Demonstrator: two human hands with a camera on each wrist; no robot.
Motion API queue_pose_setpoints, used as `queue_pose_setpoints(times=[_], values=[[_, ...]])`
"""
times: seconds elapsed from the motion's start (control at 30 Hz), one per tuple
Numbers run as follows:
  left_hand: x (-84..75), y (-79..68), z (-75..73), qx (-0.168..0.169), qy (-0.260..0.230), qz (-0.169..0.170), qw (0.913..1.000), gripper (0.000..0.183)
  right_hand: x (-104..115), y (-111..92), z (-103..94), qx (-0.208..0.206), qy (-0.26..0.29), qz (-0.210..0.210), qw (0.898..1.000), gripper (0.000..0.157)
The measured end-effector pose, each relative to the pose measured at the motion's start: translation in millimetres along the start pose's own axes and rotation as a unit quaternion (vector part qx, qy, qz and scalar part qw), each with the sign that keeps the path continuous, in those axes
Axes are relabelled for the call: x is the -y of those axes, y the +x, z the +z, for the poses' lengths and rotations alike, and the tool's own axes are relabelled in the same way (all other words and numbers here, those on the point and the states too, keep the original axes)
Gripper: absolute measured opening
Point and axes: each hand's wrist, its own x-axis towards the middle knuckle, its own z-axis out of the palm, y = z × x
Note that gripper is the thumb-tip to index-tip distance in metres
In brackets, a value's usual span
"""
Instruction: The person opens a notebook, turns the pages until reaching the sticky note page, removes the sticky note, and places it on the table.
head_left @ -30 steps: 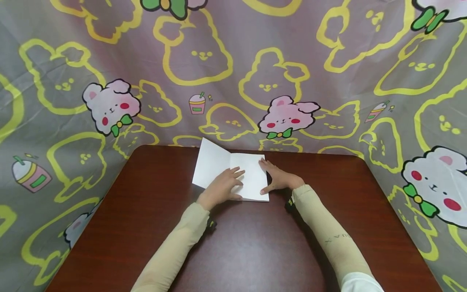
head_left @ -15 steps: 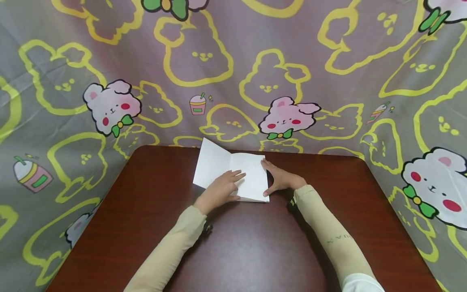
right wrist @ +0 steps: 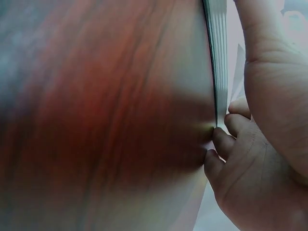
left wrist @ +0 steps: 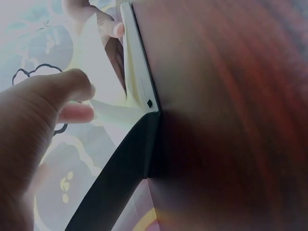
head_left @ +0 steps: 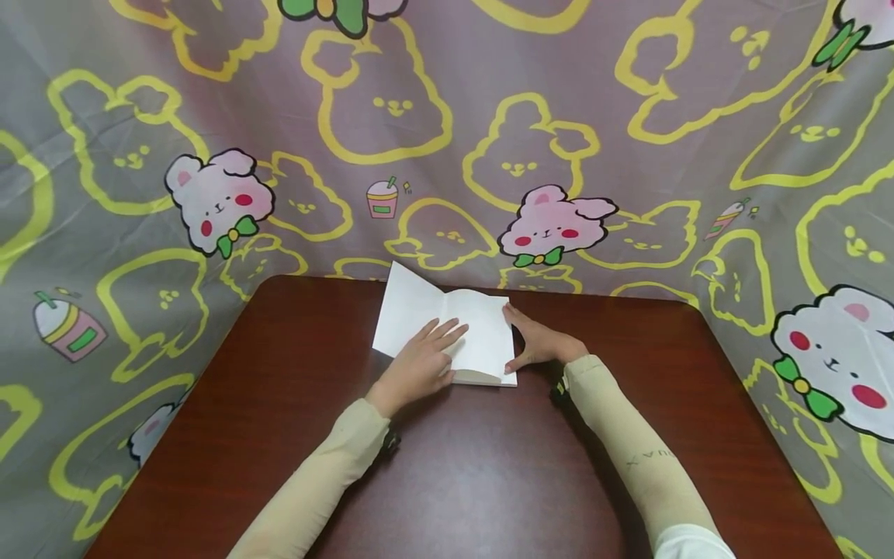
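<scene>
The rectangular, white-paged, dark-covered paper notebook [head_left: 462,309] lies open beneath my left hand [head_left: 417,362], fingers extended, and against my spread right hand [head_left: 541,340], cover [left wrist: 114,178] raised, top page [head_left: 483,343] bowed but not yet turned.

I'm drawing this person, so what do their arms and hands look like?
The left hand and right hand wear no gloves. The left sleeve and right sleeve are long and cream. Dark letter-like marks dot the right one, with white cloth farther up. A small black gadget shows by each wrist.
</scene>
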Motion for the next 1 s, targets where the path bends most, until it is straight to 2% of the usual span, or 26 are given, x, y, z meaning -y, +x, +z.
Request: queue_pose_setpoints(times=[0.23,0.4,0.53,0.77,1.0], values=[[-8.5,-3.5,0.3,-0.031,-0.008,-0.057,0.9979,0.025,-1,0,0.8,-0.003,0.004,0.003,1.000,0.135],[-15.4,-5.4,3.6,-0.071,-0.024,-0.102,0.9919,0.019,1,-1,-1.1,-0.002,0.011,0.000,1.000,0.134],[-20.8,-6.0,5.5,-0.101,-0.022,-0.127,0.9865,0.018,1,-1,-1.4,-0.001,0.013,-0.002,1.000,0.134],[-26.4,-2.1,-1.5,-0.160,-0.027,-0.167,0.9725,0.014,1,-1,-2.3,-0.008,0.017,-0.011,1.000,0.133],[-20.9,4.7,-15.8,-0.215,-0.038,-0.196,0.9560,0.010,0,1,-2.4,-0.007,0.014,-0.015,1.000,0.134]])
